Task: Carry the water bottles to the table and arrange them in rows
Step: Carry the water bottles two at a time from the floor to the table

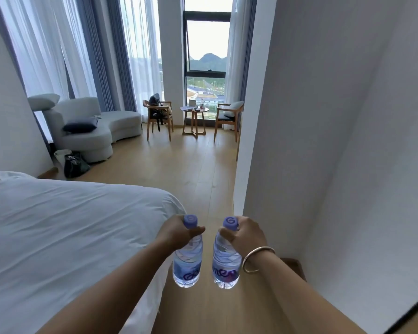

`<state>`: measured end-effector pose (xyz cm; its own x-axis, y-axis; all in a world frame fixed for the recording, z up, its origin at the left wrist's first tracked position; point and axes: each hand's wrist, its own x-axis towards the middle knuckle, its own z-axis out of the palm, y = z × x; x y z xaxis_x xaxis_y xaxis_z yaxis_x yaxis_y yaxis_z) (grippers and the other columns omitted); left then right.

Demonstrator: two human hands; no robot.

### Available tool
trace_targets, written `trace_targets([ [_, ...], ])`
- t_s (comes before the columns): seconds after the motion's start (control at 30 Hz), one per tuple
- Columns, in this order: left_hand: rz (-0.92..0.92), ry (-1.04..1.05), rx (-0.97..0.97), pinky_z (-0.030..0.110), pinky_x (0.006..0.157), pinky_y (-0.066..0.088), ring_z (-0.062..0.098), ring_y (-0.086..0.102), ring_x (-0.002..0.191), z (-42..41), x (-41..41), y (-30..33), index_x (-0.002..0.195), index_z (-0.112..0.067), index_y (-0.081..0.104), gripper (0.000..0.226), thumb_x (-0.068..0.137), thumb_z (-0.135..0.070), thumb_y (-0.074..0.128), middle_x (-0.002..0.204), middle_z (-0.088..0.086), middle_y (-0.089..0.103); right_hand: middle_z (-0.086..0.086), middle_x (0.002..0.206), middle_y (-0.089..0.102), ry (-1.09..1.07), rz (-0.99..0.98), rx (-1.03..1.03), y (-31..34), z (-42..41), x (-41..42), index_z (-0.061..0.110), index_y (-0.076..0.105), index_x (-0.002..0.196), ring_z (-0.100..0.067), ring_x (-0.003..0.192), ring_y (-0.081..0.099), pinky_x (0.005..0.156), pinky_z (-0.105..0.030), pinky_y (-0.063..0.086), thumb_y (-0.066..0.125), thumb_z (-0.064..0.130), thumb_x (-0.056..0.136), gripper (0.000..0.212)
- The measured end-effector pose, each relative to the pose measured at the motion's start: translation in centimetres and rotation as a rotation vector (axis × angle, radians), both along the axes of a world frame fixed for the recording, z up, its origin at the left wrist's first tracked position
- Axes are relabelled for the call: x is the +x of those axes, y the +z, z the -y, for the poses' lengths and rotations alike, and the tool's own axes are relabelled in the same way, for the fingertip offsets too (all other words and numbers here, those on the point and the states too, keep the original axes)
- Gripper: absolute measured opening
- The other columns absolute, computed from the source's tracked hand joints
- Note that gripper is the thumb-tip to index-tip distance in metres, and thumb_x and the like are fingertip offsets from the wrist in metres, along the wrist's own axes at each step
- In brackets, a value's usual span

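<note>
While I stand on the wooden floor (191, 169) between the bed (65, 227) at 9 o'clock and a white wall (336, 141) at 3 o'clock, I carry 2 water bottles upright in front of me. My left hand (176, 233) grips the left bottle (188, 261) by its neck, just under the purple cap. My right hand (245, 231), with a silver bangle (257, 259) on its wrist, grips the right bottle (226, 263) the same way. Both bottles hang just beside each other, not touching. At 12 o'clock, well ahead by the window, stands the small round table (194, 120) between 2 wooden chairs.
</note>
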<state>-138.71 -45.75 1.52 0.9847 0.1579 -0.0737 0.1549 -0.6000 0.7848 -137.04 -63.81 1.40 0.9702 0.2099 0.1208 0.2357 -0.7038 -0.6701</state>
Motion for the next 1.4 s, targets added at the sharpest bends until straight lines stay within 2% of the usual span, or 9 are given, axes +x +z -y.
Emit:
trace_targets([
  [0.1, 0.01, 0.025, 0.028, 0.029, 0.073, 0.047, 0.022, 0.062, 0.079, 0.0, 6.7, 0.3, 0.091, -0.007, 0.069, 0.029, 0.08, -0.034, 0.071, 0.085, 0.008, 0.069, -0.002, 0.069, 0.056, 0.032, 0.005, -0.055, 0.6, 0.0, 6.8, 0.018, 0.053, 0.069, -0.017, 0.065, 0.051, 0.061, -0.023, 0.037, 0.062, 0.036, 0.083, 0.024],
  [0.3, 0.034, 0.057, 0.117, 0.028, 0.068, 0.043, 0.026, 0.059, 0.073, 0.0, 18.7, 1.8, 0.069, -0.014, 0.061, 0.027, 0.079, -0.037, 0.071, 0.083, 0.014, 0.069, -0.001, 0.071, 0.055, 0.073, 0.037, -0.113, 1.8, -0.3, 19.2, 0.018, 0.052, 0.071, -0.018, 0.066, 0.05, 0.056, -0.021, 0.033, 0.062, 0.036, 0.082, 0.023],
  [0.4, 0.018, 0.06, 0.121, 0.027, 0.065, 0.038, 0.019, 0.05, 0.065, -0.3, 23.5, 1.7, 0.057, -0.02, 0.05, 0.034, 0.079, -0.035, 0.071, 0.072, 0.013, 0.06, 0.0, 0.07, 0.054, 0.083, 0.041, -0.11, 1.9, -0.6, 23.9, 0.018, 0.051, 0.071, -0.018, 0.066, 0.049, 0.049, -0.019, 0.029, 0.062, 0.034, 0.082, 0.023],
  [0.6, -0.028, 0.036, 0.075, 0.026, 0.066, 0.039, 0.019, 0.052, 0.069, -2.2, 32.9, 0.5, 0.07, -0.015, 0.059, 0.028, 0.079, -0.039, 0.07, 0.073, 0.004, 0.06, -0.001, 0.069, 0.053, 0.092, -0.014, -0.117, 0.7, -2.2, 33.1, 0.026, 0.038, 0.055, -0.019, 0.065, 0.048, 0.055, -0.023, 0.033, 0.061, 0.036, 0.082, 0.037],
  [0.87, -0.047, -0.011, 0.078, 0.023, 0.065, 0.04, 0.013, 0.052, 0.065, -8.1, 49.1, -0.2, 0.055, -0.023, 0.054, 0.033, 0.076, -0.038, 0.074, 0.066, -0.002, 0.059, 0.0, 0.07, 0.055, 0.035, -0.059, -0.119, -0.4, -7.9, 48.1, 0.025, 0.038, 0.054, -0.019, 0.067, 0.05, 0.057, -0.023, 0.032, 0.062, 0.038, 0.081, 0.039],
  [1.0, -0.005, -0.06, 0.183, 0.024, 0.056, 0.033, 0.009, 0.045, 0.055, -11.8, 58.7, 0.9, 0.047, -0.023, 0.047, 0.043, 0.077, -0.042, 0.072, 0.062, 0.005, 0.059, 0.001, 0.071, 0.054, -0.013, -0.024, -0.109, 0.2, -11.3, 56.5, 0.027, 0.037, 0.055, -0.019, 0.068, 0.049, 0.06, -0.022, 0.033, 0.062, 0.039, 0.081, 0.038],
  [1.07, 0.011, -0.088, 0.206, 0.026, 0.051, 0.031, 0.008, 0.041, 0.049, -13.5, 62.9, 1.5, 0.046, -0.02, 0.044, 0.046, 0.077, -0.042, 0.071, 0.051, -0.003, 0.05, 0.0, 0.068, 0.052, -0.045, 0.008, -0.082, 0.7, -12.6, 60.1, 0.027, 0.037, 0.054, -0.019, 0.065, 0.048, 0.058, -0.022, 0.032, 0.063, 0.036, 0.081, 0.038],
  [1.27, 0.008, -0.024, 0.094, 0.027, 0.06, 0.035, 0.017, 0.045, 0.057, -17.8, 71.7, 0.8, 0.05, -0.019, 0.048, 0.041, 0.075, -0.039, 0.074, 0.054, 0.0, 0.049, 0.0, 0.063, 0.048, -0.098, 0.038, -0.092, 1.7, -15.6, 68.3, 0.026, 0.035, 0.054, -0.019, 0.064, 0.046, 0.054, -0.024, 0.031, 0.063, 0.035, 0.081, 0.04],
  [1.4, -0.017, -0.038, 0.105, 0.027, 0.058, 0.034, 0.014, 0.042, 0.054, -20.1, 74.9, -0.3, 0.051, -0.019, 0.047, 0.041, 0.076, -0.041, 0.072, 0.053, -0.001, 0.047, 0.001, 0.062, 0.049, -0.072, 0.033, -0.138, 1.7, -18.1, 72.3, 0.026, 0.036, 0.055, -0.018, 0.064, 0.046, 0.052, -0.024, 0.031, 0.062, 0.035, 0.082, 0.039],
])
